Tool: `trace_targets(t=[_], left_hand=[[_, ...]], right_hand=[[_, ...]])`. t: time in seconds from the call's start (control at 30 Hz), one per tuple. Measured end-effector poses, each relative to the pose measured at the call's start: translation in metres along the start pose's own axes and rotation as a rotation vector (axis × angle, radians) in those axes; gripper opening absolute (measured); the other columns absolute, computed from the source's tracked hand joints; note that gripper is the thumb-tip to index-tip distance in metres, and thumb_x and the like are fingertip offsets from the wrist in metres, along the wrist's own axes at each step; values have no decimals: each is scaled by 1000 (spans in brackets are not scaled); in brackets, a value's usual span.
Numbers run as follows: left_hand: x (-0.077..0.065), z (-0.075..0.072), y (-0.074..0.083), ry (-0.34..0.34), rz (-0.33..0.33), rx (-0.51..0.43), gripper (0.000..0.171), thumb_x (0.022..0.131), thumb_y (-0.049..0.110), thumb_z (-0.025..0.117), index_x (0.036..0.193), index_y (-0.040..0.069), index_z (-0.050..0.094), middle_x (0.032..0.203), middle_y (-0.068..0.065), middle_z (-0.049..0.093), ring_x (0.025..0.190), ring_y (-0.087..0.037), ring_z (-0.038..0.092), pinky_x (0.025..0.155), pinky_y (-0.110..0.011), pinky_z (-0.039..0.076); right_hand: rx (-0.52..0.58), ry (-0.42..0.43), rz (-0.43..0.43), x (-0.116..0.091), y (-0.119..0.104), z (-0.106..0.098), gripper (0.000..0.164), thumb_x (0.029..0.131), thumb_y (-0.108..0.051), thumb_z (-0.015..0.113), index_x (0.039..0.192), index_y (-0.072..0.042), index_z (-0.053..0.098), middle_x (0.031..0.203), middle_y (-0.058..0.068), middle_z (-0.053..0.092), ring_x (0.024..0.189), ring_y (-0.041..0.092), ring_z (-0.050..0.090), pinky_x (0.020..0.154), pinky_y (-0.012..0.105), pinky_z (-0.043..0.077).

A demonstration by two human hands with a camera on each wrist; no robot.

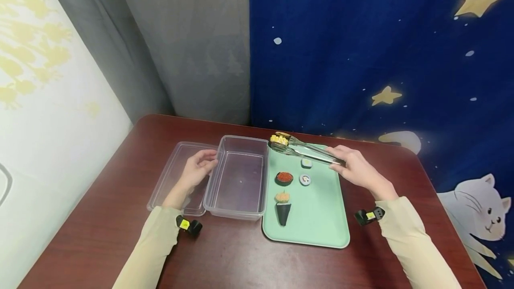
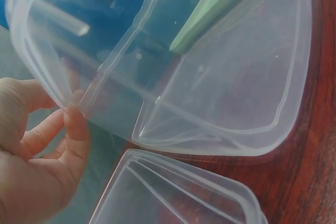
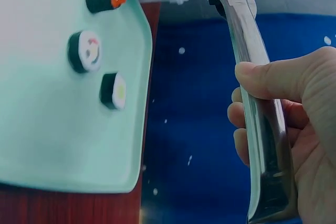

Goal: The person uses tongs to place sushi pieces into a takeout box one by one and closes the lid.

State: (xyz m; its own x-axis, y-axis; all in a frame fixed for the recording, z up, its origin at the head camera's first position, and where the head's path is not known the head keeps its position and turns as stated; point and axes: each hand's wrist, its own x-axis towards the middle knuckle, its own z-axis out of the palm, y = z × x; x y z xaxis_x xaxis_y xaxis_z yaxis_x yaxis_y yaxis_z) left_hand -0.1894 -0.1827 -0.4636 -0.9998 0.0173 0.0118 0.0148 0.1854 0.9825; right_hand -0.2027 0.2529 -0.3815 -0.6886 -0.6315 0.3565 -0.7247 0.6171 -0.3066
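Person, two arms. Left sleeve (image 1: 150, 244) and right sleeve (image 1: 413, 244) both pale cream, long, plain, running to the wrists; cloth looks smooth, softly creased in places. Left hand (image 1: 197, 168) and right hand (image 1: 353, 166) bare. Left wrist carries a small black device (image 1: 188, 225): yellow label, rounded black end. Right wrist carries a second black unit (image 1: 370, 216): blocky, yellow patch on its face, greyish mottled part against the cuff. Label markings too small to read.
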Motion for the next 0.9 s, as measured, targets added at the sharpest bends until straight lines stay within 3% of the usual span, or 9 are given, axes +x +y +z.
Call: trace_targets(t=[0.47, 0.67, 0.9], left_hand=[[0, -1, 1, 13, 6, 10, 34, 89, 1, 60, 120, -9, 53, 111, -29, 57, 75, -6, 58, 59, -18, 47], [0, 1, 1, 2, -11, -40, 35, 89, 0, 60, 121, -11, 51, 114, -32, 55, 72, -5, 57, 58, -17, 46], [-10, 3, 27, -16, -29, -46, 35, 89, -5, 56, 121, -16, 48, 115, -37, 52, 73, -11, 57, 59, -19, 47]], right_hand=[[103, -120, -13, 43, -20, 22, 45, 82, 1, 68, 125, 8, 54, 108, 18, 61, 71, 14, 50, 62, 31, 45], [127, -161, -30, 58, -24, 35, 45, 84, -1, 67, 126, 7, 54, 102, 14, 61, 67, 11, 47, 61, 29, 44], [152, -231, -34, 75, -27, 49, 45, 86, -1, 64, 128, 7, 52, 113, 18, 60, 72, 13, 52, 67, 31, 47]])
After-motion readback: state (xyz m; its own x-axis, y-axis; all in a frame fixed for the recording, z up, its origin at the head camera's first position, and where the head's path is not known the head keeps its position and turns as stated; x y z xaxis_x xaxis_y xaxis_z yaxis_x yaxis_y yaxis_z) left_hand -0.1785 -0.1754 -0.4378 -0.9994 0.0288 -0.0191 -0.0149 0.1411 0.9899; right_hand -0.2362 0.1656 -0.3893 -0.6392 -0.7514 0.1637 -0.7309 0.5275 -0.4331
